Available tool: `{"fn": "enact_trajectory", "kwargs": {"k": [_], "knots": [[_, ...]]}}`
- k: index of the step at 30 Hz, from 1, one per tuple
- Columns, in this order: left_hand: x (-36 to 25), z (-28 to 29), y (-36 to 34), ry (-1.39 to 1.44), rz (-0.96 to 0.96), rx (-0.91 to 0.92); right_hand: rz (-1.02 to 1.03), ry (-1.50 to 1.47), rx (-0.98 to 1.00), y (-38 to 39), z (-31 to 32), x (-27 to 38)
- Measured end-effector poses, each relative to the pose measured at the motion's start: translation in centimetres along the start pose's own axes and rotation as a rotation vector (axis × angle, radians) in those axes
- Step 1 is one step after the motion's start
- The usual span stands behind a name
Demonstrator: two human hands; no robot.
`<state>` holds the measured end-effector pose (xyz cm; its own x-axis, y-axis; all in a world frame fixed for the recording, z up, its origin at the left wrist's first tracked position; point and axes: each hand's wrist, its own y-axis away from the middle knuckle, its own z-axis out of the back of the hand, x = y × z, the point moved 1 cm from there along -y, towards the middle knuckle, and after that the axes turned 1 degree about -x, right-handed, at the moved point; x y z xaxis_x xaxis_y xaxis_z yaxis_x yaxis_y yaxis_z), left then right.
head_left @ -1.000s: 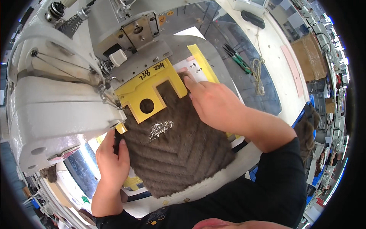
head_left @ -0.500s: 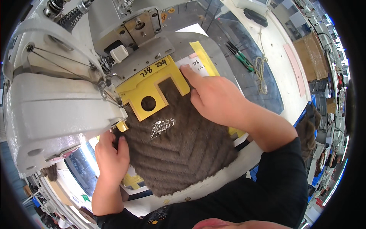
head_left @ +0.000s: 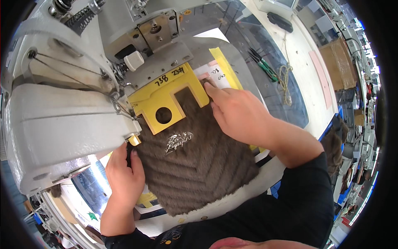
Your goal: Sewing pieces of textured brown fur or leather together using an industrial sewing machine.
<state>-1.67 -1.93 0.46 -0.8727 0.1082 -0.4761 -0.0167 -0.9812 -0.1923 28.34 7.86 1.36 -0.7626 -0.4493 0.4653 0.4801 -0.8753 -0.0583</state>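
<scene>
A brown fur piece with chevron ridges and a silvery script emblem lies on the sewing machine bed. Over its far part sits a yellow clamp plate, cut with a round hole and a square notch. My left hand is closed on the fur's left edge, under the white machine head; its fingertips are partly hidden. At the far right corner, next to the plate, my right hand has its fingers closed on the fur's edge.
White paper and yellow tape lie on the bed beyond my right hand. Green-handled snips and a coil of cord rest farther right. A cardboard box stands beyond the table, with more brown fur nearby.
My right fingers have gone from lying stretched over the paper to gripping the fur's far right corner, which now shows beside them. My left hand keeps its place at the left edge.
</scene>
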Motion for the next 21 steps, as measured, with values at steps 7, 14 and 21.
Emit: {"fn": "enact_trajectory", "kwargs": {"k": [7, 14, 21], "knots": [[-0.20, 0.14, -0.75, -0.053, -0.050, 0.023, -0.062, -0.017, 0.005, -0.53, 0.24, -0.04], [0.02, 0.05, -0.54, -0.047, -0.067, -0.021, -0.094, -0.058, 0.035, -0.69, 0.83, 0.49], [-0.11, -0.38, -0.98, -0.089, -0.006, 0.007, -0.026, -0.054, -0.051, -0.58, 0.28, -0.13]]}}
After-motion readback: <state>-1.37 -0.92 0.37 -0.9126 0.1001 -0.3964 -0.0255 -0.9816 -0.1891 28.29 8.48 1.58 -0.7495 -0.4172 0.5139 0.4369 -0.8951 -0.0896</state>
